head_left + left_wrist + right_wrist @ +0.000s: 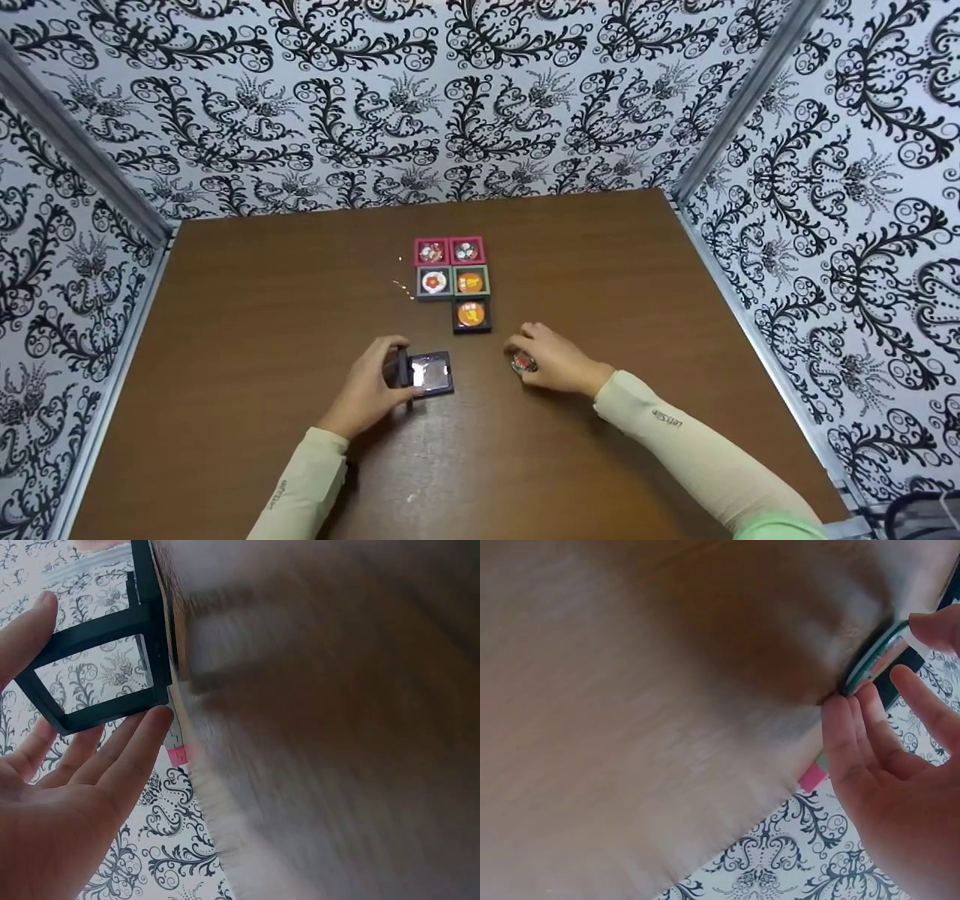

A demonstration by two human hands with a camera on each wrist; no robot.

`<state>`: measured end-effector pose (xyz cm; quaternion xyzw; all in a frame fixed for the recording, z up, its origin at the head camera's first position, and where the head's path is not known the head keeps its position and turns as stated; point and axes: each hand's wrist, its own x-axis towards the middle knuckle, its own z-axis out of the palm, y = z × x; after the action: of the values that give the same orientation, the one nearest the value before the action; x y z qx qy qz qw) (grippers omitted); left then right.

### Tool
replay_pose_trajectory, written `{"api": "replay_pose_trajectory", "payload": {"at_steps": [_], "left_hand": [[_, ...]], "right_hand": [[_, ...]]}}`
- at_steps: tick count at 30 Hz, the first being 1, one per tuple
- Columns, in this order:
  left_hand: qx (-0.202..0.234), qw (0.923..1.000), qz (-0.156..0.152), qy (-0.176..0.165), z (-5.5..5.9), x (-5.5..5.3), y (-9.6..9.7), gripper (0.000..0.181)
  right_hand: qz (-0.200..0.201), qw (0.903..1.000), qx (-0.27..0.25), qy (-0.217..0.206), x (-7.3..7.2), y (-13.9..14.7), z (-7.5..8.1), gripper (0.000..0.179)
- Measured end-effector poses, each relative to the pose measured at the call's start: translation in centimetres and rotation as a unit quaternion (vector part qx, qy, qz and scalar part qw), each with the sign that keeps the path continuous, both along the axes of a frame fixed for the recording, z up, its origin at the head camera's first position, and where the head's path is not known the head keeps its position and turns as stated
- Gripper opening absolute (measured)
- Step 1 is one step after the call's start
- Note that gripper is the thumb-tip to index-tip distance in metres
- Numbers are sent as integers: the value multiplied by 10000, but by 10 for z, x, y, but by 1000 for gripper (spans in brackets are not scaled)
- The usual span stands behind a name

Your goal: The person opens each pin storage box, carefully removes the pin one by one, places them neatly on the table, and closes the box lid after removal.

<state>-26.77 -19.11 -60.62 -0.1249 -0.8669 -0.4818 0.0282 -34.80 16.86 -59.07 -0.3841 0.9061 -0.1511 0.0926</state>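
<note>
My left hand (369,386) holds an opened black display frame (450,373) between thumb and fingers. One half of the frame lies flat on the table with its clear film catching the light; the other half stands upright in the grip. Close up in the left wrist view, the dark frame (112,711) has see-through windows. On the right, my right hand (559,361) pinches a round badge (523,362) with a red centre, just above or on the tabletop. The badge (877,656) appears tilted, edge on, between thumb and fingertips in the right wrist view.
Beyond the hands, two pink frames (432,239), a grey frame (419,292), a green frame (486,279) and a black frame (472,330) hold round badges, grouped on the brown table (300,300). Small shiny bits (403,287) lie left of them. Patterned walls (480,112) enclose the table.
</note>
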Motion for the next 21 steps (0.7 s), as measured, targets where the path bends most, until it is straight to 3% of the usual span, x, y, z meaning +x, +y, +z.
{"api": "replay_pose_trajectory", "payload": {"at_steps": [7, 13, 21], "left_hand": [[-40, 9999, -133, -83, 1, -1, -2, 80], [-102, 9997, -195, -80, 6, 3, -4, 93], [-153, 9999, 40, 12, 16, 21, -17, 106]], "right_hand": [[-277, 9976, -533, -334, -16, -11, 10, 35], [-456, 9925, -1052, -430, -39, -32, 8, 51], [-521, 9945, -853, -307, -56, -49, 1, 51]]}}
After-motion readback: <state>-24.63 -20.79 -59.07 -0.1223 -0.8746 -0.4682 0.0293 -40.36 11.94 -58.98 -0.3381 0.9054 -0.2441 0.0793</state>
